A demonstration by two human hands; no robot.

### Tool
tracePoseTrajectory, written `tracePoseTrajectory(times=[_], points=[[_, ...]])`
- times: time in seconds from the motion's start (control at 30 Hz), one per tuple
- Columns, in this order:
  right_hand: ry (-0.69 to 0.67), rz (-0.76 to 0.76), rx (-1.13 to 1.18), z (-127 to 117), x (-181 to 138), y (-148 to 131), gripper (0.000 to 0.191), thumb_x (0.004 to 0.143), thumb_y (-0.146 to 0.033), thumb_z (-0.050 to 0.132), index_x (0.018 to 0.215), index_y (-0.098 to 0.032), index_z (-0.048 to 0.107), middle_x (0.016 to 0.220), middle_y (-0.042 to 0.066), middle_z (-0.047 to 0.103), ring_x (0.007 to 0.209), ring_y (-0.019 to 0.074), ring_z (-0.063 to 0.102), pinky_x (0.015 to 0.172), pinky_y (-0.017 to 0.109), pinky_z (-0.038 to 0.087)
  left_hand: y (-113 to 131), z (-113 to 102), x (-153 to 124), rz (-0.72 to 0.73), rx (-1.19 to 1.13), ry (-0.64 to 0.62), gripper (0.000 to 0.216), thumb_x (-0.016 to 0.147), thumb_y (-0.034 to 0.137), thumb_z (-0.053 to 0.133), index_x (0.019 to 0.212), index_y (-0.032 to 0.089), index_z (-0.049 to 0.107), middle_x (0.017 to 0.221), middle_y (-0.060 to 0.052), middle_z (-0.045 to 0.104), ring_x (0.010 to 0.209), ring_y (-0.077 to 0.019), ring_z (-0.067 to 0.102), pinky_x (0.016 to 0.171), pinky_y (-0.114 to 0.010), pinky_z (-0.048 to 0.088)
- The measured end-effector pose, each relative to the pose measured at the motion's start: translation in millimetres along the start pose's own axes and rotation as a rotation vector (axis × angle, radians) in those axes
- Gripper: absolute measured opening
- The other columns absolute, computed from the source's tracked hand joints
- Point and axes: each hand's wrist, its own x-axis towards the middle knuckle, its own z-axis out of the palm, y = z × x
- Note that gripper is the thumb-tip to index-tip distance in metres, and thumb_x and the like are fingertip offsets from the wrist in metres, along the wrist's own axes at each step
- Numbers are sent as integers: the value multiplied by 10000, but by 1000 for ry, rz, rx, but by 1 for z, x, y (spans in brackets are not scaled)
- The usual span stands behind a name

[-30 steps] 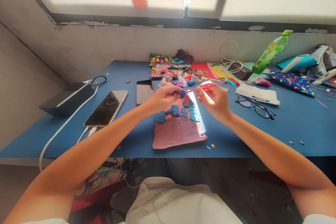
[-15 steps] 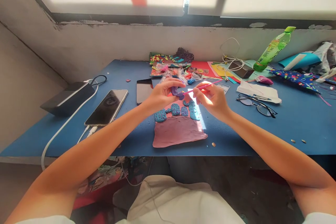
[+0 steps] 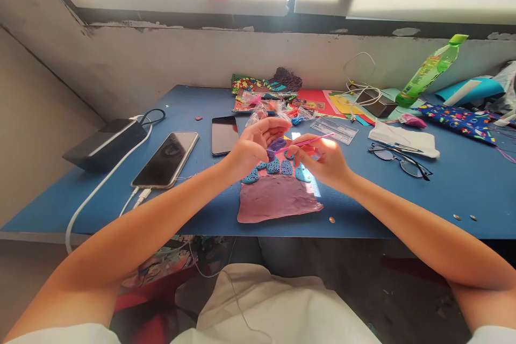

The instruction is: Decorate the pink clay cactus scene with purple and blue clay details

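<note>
My left hand [image 3: 253,145] pinches a small purple clay piece [image 3: 277,145] just above a flat pink clay slab [image 3: 278,199] on the blue table [image 3: 443,193]. My right hand [image 3: 322,158] grips a thin pink stick tool [image 3: 312,141], whose tip meets the purple piece. Several blue dotted clay shapes [image 3: 274,166] lie along the slab's far edge, right under both hands.
Two phones [image 3: 166,158] [image 3: 224,134] and a black box [image 3: 105,142] with a white cable lie at the left. Glasses [image 3: 401,161], white cloth, a green bottle [image 3: 431,70], coloured paper and small bags crowd the back and right. Small coins lie near the front edge.
Both hands have come down and slightly nearer, closer to the blue shapes. The stick now lies lower and flatter, and my view has shifted a little.
</note>
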Motion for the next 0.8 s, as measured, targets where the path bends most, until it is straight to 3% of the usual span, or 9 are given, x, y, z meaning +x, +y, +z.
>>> tracePoseTrajectory(times=[0.17,0.37,0.5,0.67,0.8], points=[[-11,-154,-188,3,-4,-1,117,883,-195,556,792,-161,621,838,25,701,499,38,559,478,180,488,-2,2,-1,-40,-191,57,577,358,69,408,894,156,602,1006,-61,612,1098,-209,530,1070,-412,366],[34,-423,-325,3,-5,-4,76,869,-120,549,863,-182,593,753,15,679,600,79,572,503,202,480,2,9,-5,-114,-433,105,526,358,89,413,847,139,602,995,-81,638,1073,-214,561,1091,-392,348],[76,-354,-386,1,-5,-8,70,856,-173,563,898,-192,614,838,43,649,714,115,605,556,235,504,3,12,-6,-122,-471,99,529,364,87,413,853,148,603,996,-72,650,1082,-215,561,1101,-380,324],[78,-189,-382,3,-8,-7,320,867,-237,543,1183,-231,595,1147,78,574,623,69,579,568,244,540,3,13,-6,-126,-448,73,512,367,90,409,836,158,603,967,-55,642,1047,-202,555,1069,-370,348],[-27,-294,-285,8,-9,-2,386,885,-186,508,1268,-229,532,1140,85,571,982,145,606,801,282,566,5,14,-8,-167,-443,121,499,383,90,404,837,171,596,995,-42,639,1121,-212,523,1047,-364,356]])
